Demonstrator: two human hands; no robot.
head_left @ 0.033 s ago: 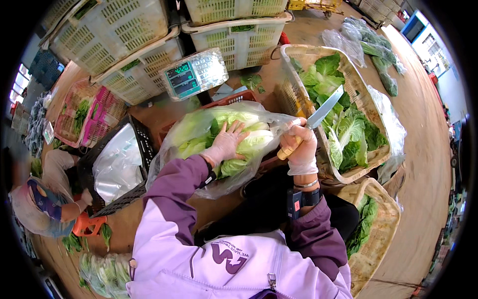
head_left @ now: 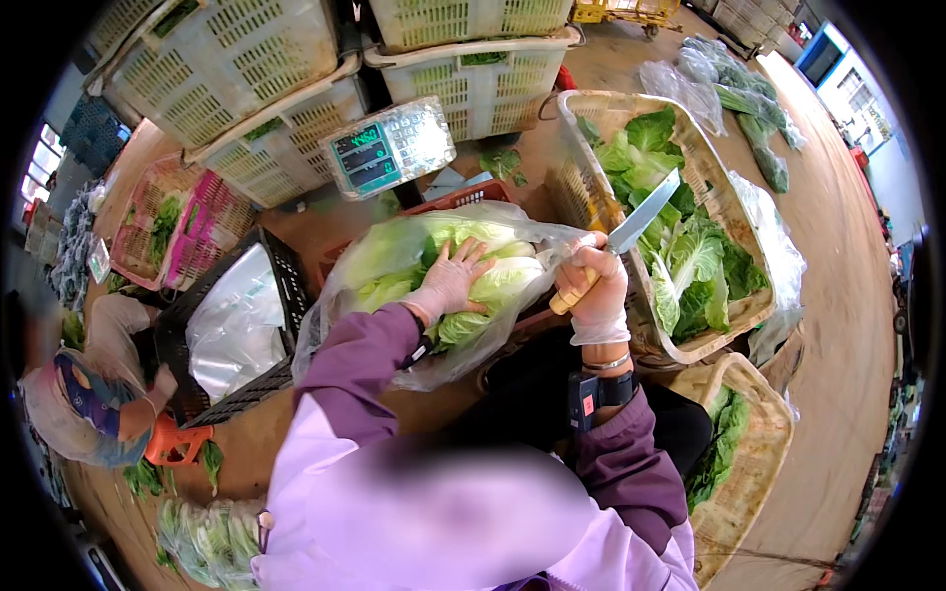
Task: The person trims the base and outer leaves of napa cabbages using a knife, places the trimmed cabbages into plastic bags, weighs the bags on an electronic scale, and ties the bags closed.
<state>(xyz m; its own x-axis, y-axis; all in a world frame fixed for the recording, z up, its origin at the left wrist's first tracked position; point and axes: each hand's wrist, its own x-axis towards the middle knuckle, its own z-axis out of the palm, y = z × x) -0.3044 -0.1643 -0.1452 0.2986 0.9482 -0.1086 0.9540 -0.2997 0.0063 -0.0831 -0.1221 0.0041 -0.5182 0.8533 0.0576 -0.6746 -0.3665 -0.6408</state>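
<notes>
My gloved left hand [head_left: 453,281] lies with fingers spread on pale green leafy heads [head_left: 507,279], like Chinese cabbage or lettuce, inside a clear plastic bag [head_left: 394,372]. The bag's mouth opens toward my right hand [head_left: 596,286], also gloved. That hand is closed round the yellowish handle of a knife [head_left: 645,212], its broad blade tilted up and to the right. The bag's edge gathers at these same fingers; whether they pinch it I cannot tell. Under the bag shows a red-brown crate [head_left: 463,200]. Behind it stands a scale display [head_left: 384,148] with lit digits.
A cream crate of loose green heads [head_left: 567,177] stands at my right, another [head_left: 759,463] nearer me. Left are a black crate with plastic bags [head_left: 296,315] and a pink crate [head_left: 192,236]. A co-worker's arm [head_left: 138,414] is at far left. Stacked crates [head_left: 473,74] rise behind the scale.
The digits lit on the scale display have changed. The co-worker's hand at far left has shifted slightly. Both my hands, the knife and the bag keep nearly the same places.
</notes>
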